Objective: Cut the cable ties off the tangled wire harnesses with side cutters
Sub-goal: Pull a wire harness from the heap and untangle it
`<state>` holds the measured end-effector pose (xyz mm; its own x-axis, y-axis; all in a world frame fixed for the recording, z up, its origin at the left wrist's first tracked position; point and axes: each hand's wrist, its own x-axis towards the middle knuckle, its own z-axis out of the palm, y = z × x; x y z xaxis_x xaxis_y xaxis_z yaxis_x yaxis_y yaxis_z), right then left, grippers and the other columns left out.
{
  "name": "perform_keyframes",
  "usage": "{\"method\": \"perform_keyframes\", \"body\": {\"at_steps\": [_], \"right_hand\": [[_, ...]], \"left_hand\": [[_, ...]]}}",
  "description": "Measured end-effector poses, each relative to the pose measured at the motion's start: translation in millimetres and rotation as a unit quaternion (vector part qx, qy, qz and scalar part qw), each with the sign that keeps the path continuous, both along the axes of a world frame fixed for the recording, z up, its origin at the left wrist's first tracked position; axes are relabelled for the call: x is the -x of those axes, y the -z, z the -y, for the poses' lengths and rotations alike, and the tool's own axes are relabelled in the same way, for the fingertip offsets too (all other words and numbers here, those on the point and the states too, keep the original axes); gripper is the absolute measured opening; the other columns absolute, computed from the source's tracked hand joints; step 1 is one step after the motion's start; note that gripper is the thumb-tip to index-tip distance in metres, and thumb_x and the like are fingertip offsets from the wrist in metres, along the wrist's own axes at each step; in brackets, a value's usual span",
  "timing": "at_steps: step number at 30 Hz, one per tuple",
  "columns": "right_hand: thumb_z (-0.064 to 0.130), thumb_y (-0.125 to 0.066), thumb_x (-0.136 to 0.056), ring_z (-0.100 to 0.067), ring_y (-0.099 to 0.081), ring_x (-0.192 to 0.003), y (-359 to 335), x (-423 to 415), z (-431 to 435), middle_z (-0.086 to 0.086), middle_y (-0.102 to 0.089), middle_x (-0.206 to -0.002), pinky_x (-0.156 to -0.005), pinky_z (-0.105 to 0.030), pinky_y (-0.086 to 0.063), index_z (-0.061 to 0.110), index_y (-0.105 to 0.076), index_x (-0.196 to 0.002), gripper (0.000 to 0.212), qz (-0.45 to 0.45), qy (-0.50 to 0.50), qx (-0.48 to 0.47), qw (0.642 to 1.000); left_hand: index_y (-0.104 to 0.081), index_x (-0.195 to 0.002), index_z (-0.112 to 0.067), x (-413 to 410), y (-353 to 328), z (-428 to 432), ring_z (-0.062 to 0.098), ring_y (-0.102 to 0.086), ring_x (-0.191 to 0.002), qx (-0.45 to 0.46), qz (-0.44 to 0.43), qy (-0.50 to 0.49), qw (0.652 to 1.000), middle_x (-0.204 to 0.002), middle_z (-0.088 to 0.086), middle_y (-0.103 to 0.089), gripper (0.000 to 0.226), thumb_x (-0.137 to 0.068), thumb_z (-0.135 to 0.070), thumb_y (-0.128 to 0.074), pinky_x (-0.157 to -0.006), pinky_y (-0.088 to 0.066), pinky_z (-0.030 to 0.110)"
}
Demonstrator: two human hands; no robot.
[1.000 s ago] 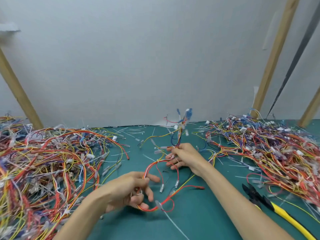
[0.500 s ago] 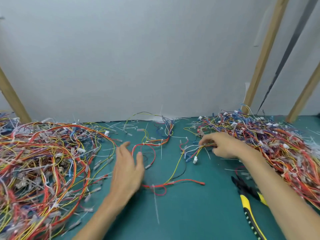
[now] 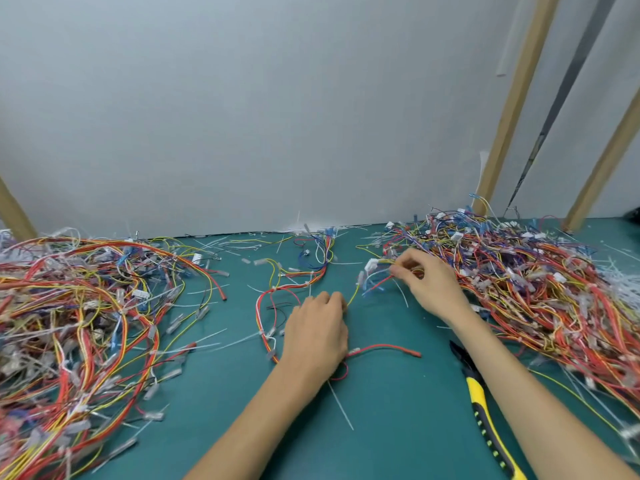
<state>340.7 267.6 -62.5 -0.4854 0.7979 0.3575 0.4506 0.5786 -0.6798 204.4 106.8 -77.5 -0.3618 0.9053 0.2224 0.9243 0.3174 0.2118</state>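
Right hand [image 3: 427,287] is pinching wires [image 3: 377,270] at the right pile [image 3: 526,292] edge. Left hand [image 3: 317,329] is resting on the centre harness [image 3: 277,294], fingers [image 3: 333,300] curled under; whether they are gripping cannot be told. Cutters [image 3: 485,415] are lying near right on the bench [image 3: 398,410].

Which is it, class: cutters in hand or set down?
Set down. The cutters lie on the mat; the left hand and right hand are at the wires.

The left hand [image 3: 317,332] and the right hand [image 3: 429,289] are both showing bare, backs and knuckles uncovered. The left forearm [image 3: 263,420] and the right forearm [image 3: 540,403] are also showing bare skin, slim and smooth, all the way to the near edge of the teal tabletop [image 3: 398,438], where the view is cutting them off. The right hand's fingers [image 3: 403,268] are appearing slightly blurred.
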Motion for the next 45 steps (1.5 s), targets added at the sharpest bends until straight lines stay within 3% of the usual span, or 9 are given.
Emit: {"method": "perform_keyframes", "body": {"at_steps": [10,14,19,25,30,34,37,42,45], "right_hand": [[0.045,-0.068,-0.086,-0.032,-0.063,-0.090,6.3,26.9,-36.8,-0.005,-0.067,-0.091,-0.064,-0.033,-0.042,0.019,-0.070,-0.089,0.026,0.119,0.252,-0.138,0.950],[0.037,-0.062,-0.092,-0.030,-0.056,-0.100,9.4,43.7,-40.4,-0.006,-0.064,-0.101,-0.061,-0.035,-0.036,0.015,-0.068,-0.099,0.024,0.263,0.268,-0.211,0.903],[0.039,-0.063,-0.090,-0.027,-0.063,-0.101,-3.5,59.3,-23.0,-0.006,-0.069,-0.101,-0.064,-0.032,-0.039,0.016,-0.069,-0.103,0.026,0.345,0.223,-0.220,0.885],[0.017,-0.057,-0.087,-0.030,-0.040,-0.127,0.6,50.1,12.6,-0.007,-0.051,-0.134,-0.099,-0.041,-0.032,0.013,-0.053,-0.130,0.043,0.444,0.203,-0.220,0.845],[0.021,-0.059,-0.088,-0.030,-0.044,-0.122,-6.1,54.8,40.9,-0.008,-0.046,-0.138,-0.096,-0.040,-0.037,0.013,-0.049,-0.135,0.049,0.277,0.162,-0.235,0.917],[0.016,-0.048,-0.091,-0.020,-0.070,-0.066,-7.2,82.2,56.3,-0.009,-0.073,-0.089,-0.061,-0.023,-0.055,0.010,-0.072,-0.089,0.025,0.047,0.049,0.146,0.987],[0.018,-0.048,-0.092,-0.015,-0.060,-0.038,1.1,101.5,53.2,-0.004,-0.067,-0.057,-0.042,-0.018,-0.048,0.013,-0.064,-0.065,0.032,-0.013,0.062,0.210,0.976],[0.046,-0.064,-0.084,-0.023,-0.059,-0.107,8.6,114.4,41.5,-0.007,-0.071,-0.103,-0.084,-0.029,-0.046,0.021,-0.071,-0.094,0.027,0.116,0.057,0.128,0.983],[0.043,-0.072,-0.079,-0.018,-0.064,-0.092,11.2,112.5,36.0,-0.001,-0.072,-0.088,-0.086,-0.028,-0.049,0.022,-0.071,-0.098,0.028,0.109,0.017,0.144,0.983]], "left_hand": [[-0.067,-0.107,-0.031,23.1,-10.3,59.5,0.006,-0.054,-0.081,0.012,0.101,0.175,0.979,-0.096,-0.009,-0.060,0.022,-0.092,-0.023,-0.054,-0.081,-0.046,0.028],[-0.074,-0.105,-0.028,11.5,-16.3,72.4,0.000,-0.054,-0.069,0.074,0.191,0.265,0.942,-0.089,-0.009,-0.068,0.018,-0.089,-0.026,-0.065,-0.063,-0.035,0.005],[-0.071,-0.114,-0.018,17.9,-39.8,69.9,0.000,-0.064,-0.076,0.177,0.349,0.334,0.858,-0.095,0.007,-0.075,0.022,-0.094,-0.025,-0.064,-0.075,-0.048,0.011],[-0.074,-0.101,-0.022,45.5,-48.4,45.4,0.000,-0.063,-0.086,-0.154,0.211,0.163,0.951,-0.092,-0.011,-0.072,0.021,-0.092,-0.010,-0.059,-0.080,-0.045,0.017],[-0.061,-0.122,-0.020,71.7,-26.9,26.5,0.019,-0.046,-0.121,-0.117,0.027,-0.025,0.992,-0.123,-0.003,-0.059,0.029,-0.097,-0.022,-0.048,-0.097,-0.036,0.029],[-0.065,-0.107,-0.022,72.9,-15.2,19.1,0.025,-0.058,-0.109,0.013,-0.059,-0.049,0.997,-0.111,0.001,-0.066,0.033,-0.097,-0.047,-0.046,-0.089,-0.040,0.036],[-0.066,-0.093,-0.026,76.7,-13.2,11.7,0.018,-0.062,-0.086,0.012,0.065,0.017,0.998,-0.086,-0.004,-0.068,0.025,-0.091,-0.050,-0.057,-0.076,-0.046,0.027],[-0.069,-0.087,-0.033,79.0,-1.9,11.1,0.001,-0.047,-0.053,-0.004,0.250,0.154,0.956,-0.059,-0.011,-0.057,0.003,-0.085,-0.032,-0.070,-0.060,-0.039,0.020],[-0.075,-0.088,-0.033,85.1,2.2,11.8,0.001,-0.042,-0.049,0.001,0.307,0.180,0.935,-0.051,-0.013,-0.052,0.006,-0.082,-0.035,-0.075,-0.054,-0.033,0.017]]}}
